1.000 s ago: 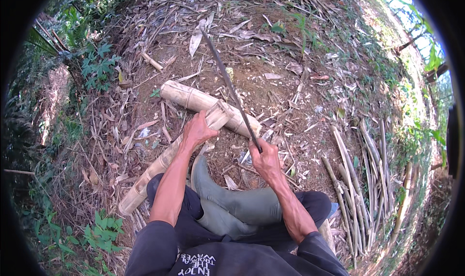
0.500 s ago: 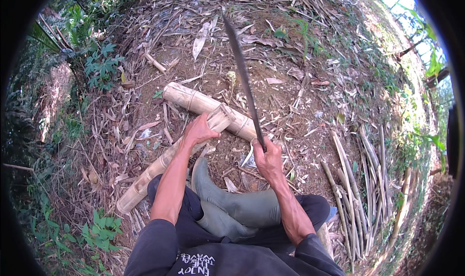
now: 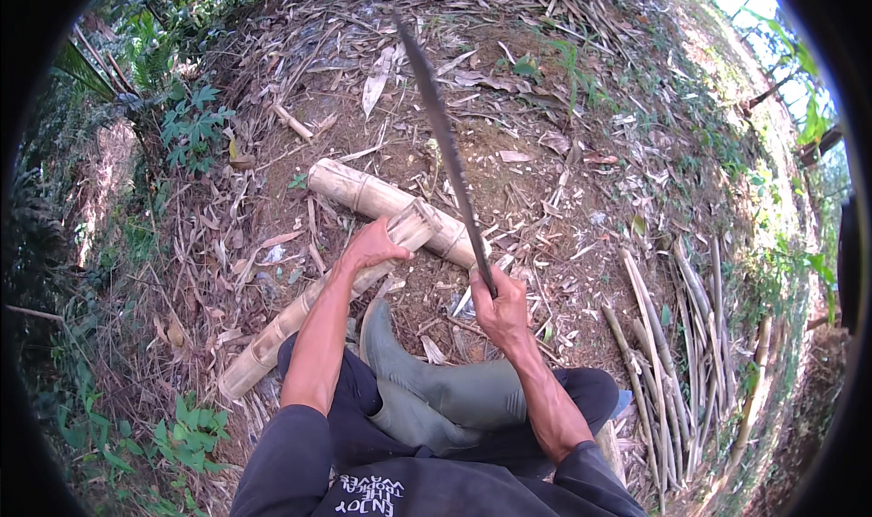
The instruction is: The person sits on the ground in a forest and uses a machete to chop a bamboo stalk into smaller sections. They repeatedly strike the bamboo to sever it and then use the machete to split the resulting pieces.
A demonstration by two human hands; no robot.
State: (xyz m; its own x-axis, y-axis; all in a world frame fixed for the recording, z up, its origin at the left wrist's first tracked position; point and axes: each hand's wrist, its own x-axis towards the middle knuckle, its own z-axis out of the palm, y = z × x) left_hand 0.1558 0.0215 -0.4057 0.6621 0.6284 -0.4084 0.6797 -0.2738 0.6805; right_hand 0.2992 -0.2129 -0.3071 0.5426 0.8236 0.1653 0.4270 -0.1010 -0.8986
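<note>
My left hand [image 3: 371, 248] is closed around the upper end of a split bamboo length [image 3: 289, 324], which slants down to the left past my knee. That end rests on a thicker bamboo log [image 3: 377, 199] lying crosswise on the ground. In my right hand [image 3: 501, 306] is a machete [image 3: 445, 140], its long dark blade raised and tilted up to the left, above the log and apart from the bamboo. The handle is mostly hidden within my fingers.
My green rubber boots [image 3: 445, 394] are crossed close below the bamboo. A bundle of thin sticks [image 3: 668, 363] lies at the right. Dry leaves and chips litter the soil, and a leafy plant [image 3: 191, 431] grows at the lower left.
The machete blade has tipped farther to the left, and my right hand has shifted slightly down. My left hand and the bamboo stay nearly where they were.
</note>
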